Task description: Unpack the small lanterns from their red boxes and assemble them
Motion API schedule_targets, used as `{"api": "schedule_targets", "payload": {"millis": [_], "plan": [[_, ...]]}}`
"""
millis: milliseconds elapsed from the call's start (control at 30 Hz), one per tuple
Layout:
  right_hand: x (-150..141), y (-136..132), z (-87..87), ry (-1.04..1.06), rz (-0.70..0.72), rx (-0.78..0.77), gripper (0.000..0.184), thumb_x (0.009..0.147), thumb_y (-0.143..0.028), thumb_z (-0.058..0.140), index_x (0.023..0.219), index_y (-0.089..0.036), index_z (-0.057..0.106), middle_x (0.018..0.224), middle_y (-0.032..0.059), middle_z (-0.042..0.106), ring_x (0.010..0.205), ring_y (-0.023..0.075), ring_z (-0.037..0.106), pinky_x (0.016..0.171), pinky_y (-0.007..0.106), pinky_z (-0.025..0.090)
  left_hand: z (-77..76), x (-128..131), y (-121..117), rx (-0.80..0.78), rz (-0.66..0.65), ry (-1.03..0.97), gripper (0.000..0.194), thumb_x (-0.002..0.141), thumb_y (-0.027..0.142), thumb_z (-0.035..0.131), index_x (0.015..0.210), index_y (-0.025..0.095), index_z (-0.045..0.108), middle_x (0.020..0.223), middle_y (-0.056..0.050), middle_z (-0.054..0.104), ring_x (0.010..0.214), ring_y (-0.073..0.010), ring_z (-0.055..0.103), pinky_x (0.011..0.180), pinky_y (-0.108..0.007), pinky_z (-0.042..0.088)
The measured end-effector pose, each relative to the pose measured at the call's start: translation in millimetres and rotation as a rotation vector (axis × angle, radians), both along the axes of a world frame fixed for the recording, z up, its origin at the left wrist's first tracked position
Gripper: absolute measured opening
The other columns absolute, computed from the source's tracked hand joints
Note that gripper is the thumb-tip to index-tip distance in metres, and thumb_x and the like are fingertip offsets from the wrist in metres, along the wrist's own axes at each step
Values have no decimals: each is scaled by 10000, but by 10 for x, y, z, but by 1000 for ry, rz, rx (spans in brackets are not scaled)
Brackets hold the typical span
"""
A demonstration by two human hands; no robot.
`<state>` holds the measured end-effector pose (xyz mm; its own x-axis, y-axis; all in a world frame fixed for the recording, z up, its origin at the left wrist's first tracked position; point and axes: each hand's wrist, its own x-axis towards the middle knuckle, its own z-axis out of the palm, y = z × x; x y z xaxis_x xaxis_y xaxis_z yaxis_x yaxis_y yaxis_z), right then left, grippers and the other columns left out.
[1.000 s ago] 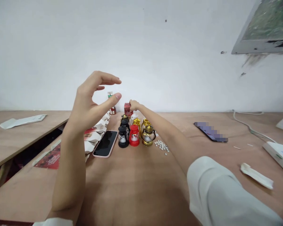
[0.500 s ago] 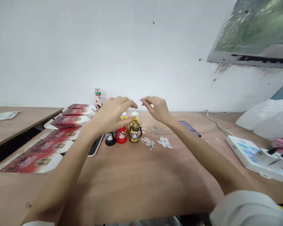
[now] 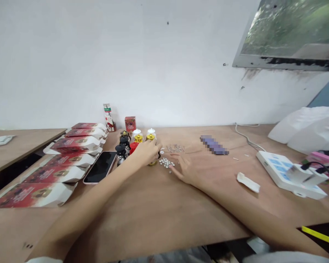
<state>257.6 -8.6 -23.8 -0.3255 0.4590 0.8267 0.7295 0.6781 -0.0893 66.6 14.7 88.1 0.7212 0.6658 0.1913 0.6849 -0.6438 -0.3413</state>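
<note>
My left hand (image 3: pixel 146 153) is closed over the top of a bronze-coloured miniature lantern (image 3: pixel 152 163), whose base and side handle show below and beside the fingers. Around it stand other small lanterns: a black lantern (image 3: pixel 121 152), a red lantern (image 3: pixel 133 147) partly behind my hand, a gold lantern (image 3: pixel 150 137) and a white lantern (image 3: pixel 137 133). My right hand (image 3: pixel 186 171) lies low over the table with fingers apart, its tips beside a scatter of small white round pieces (image 3: pixel 166 163). Just beyond lies a heap of thin metal bits (image 3: pixel 176 148).
Red-and-white flat cartons (image 3: pixel 71 160) overlap in a row on the left, beside a black-screened phone (image 3: pixel 101 167). A red box (image 3: pixel 130 123) stands near the wall. To the right are another phone (image 3: pixel 214 145), a crumpled white wrapper (image 3: pixel 248 182) and a white power strip (image 3: pixel 287 175).
The red box at the back is out of my right hand. That hand has come back and down beside the white pieces. My left hand has lowered from the air onto the bronze lantern.
</note>
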Motion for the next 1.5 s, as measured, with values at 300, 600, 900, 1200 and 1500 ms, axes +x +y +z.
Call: {"api": "schedule_targets", "payload": {"millis": [300,600,900,1200,1500], "plan": [[-15,-16,-152,130,172,99,892,766,-453,651,1423,-247,85,1322,148,466,1123,284,550,894,460,492,-410,-196,-320,-249,-187,-1171,272,790,336,594,779,208,354,895,-22,540,872,-163,550,767,-287,442],[-181,-166,-53,-17,426,14,961,804,-517,553,1443,-193,-87,1428,187,295,1312,307,345,1015,485,369,-1050,-220,-462,-770,-208,-1238,497,590,218,714,1030,189,484,1019,-67,648,973,-221,616,857,-335,488],[52,-27,-46,-217,100,-6,80,775,-143,533,815,-171,595,765,62,596,756,204,459,701,351,402,-1060,-390,-303,-520,-29,-1393,450,580,217,675,1012,135,581,1094,-106,662,1046,-254,608,979,-424,444],[71,10,-86,-329,30,-93,111,788,-112,529,767,-161,627,724,54,590,746,194,419,669,315,333,-1018,-382,-270,-511,-252,-1224,330,645,182,608,975,160,595,1044,-94,663,971,-221,621,889,-359,483],[22,-2,-47,-431,-78,-167,56,754,-87,571,781,-134,582,802,86,581,819,227,445,736,333,346,-1008,-382,-307,-409,-264,-1145,366,647,79,571,998,181,589,1012,-68,657,952,-206,614,870,-341,482]]}}
